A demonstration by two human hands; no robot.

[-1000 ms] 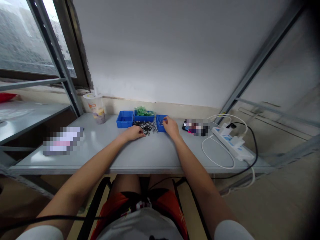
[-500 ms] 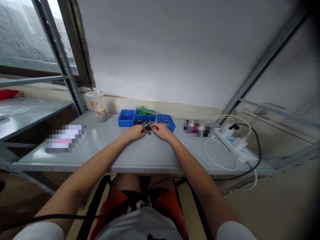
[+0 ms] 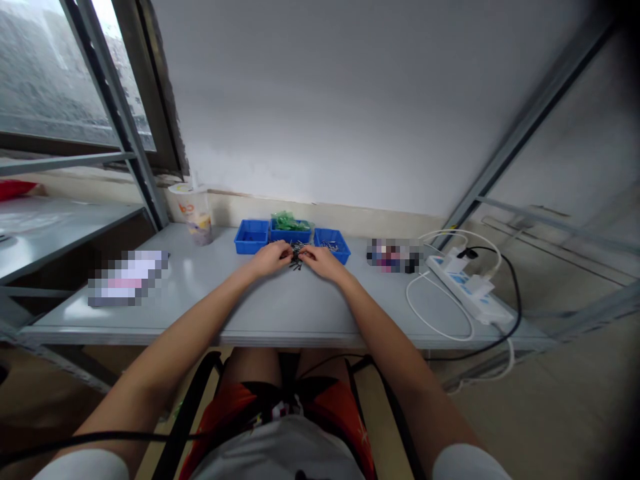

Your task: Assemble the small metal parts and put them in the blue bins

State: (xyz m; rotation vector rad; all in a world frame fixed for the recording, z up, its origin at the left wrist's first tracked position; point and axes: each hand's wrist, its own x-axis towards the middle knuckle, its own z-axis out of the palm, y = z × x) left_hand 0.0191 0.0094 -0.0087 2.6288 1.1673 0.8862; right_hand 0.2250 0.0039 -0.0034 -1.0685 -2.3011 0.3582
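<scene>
A loose pile of small dark and silvery screw-like pieces [image 3: 297, 259] lies on the grey table [image 3: 295, 307], partly covered by my hands. My left hand [image 3: 273, 259] is at the pile's left side, its fingers pinched together at the pieces. From the right, my right hand [image 3: 323, 261] reaches in with thumb and fingers closed, close to the left fingertips. Whatever either hand holds is too small to make out. Just behind stand a blue bin with green pieces [image 3: 286, 222], a blue bin at left [image 3: 251, 237] and a blue bin with silvery pieces [image 3: 332, 244].
A drink cup [image 3: 195, 217] stands at the back left, near a blurred flat object [image 3: 129, 279]. To the right lie another blurred item [image 3: 393, 256] and a white power strip [image 3: 470, 290] with looping cables. Metal shelf posts frame both sides.
My left hand has shifted slightly up and right over the pile, covering more of it. My right hand has moved slightly left, bringing the fingertips of both hands closer together.
</scene>
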